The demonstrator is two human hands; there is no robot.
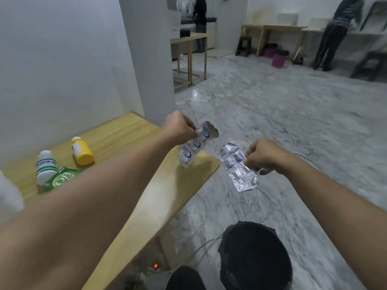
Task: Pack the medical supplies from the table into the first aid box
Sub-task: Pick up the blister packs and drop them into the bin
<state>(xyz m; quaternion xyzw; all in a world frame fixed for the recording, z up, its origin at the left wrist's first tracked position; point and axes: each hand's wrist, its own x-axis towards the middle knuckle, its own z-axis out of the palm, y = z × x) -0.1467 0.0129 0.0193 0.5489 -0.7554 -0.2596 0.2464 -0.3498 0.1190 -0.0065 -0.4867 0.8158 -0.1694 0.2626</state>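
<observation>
Left hand [180, 127] pinches a silver blister strip with blue-printed pills [195, 145] in closed fingers; right hand [262, 155] pinches a crinkled plain foil blister strip [237, 166] the same way. Both strips hang in air past the right edge of the light wooden tabletop [117, 132]. Still unpacked at left: yellow plastic bottle [82, 151], white bottle with green label [46, 166], green sachet [62, 178]. First aid box not in view, so progress looks early. Marble floor, white walls, black bin [254, 254] near, people at far benches.

Dim, even indoor light; motion blur throughout, wide-angle bending at the edges.
</observation>
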